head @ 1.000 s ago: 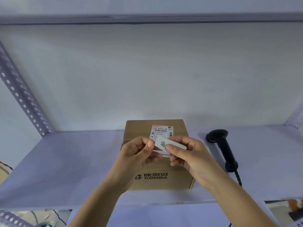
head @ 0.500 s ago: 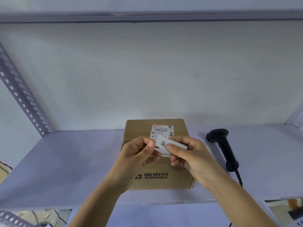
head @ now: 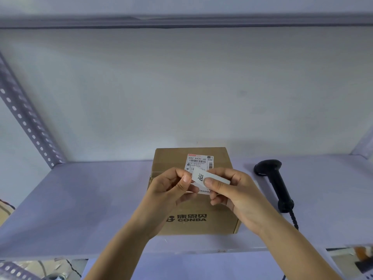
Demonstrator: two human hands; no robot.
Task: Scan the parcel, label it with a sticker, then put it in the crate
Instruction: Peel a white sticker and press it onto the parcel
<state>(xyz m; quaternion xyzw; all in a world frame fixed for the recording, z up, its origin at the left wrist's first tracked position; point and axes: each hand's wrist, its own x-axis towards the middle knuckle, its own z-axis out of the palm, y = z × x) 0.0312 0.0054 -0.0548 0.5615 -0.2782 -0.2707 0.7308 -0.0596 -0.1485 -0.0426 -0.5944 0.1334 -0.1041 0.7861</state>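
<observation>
A brown cardboard parcel (head: 201, 223) printed with CONBA lies flat on the shelf, with a white shipping label (head: 199, 161) on its top. Both hands hover just above it. My right hand (head: 236, 190) pinches a small white sticker strip (head: 210, 177) bearing a black character. My left hand (head: 171, 186) pinches the strip's left end between thumb and forefinger. The hands hide the lower part of the shipping label. No crate shows in the frame.
A black handheld barcode scanner (head: 276, 182) lies on the shelf (head: 80, 199) right of the parcel, its coiled cable running over the front edge. A perforated metal upright (head: 26, 122) slants at the left. The wall stands close behind.
</observation>
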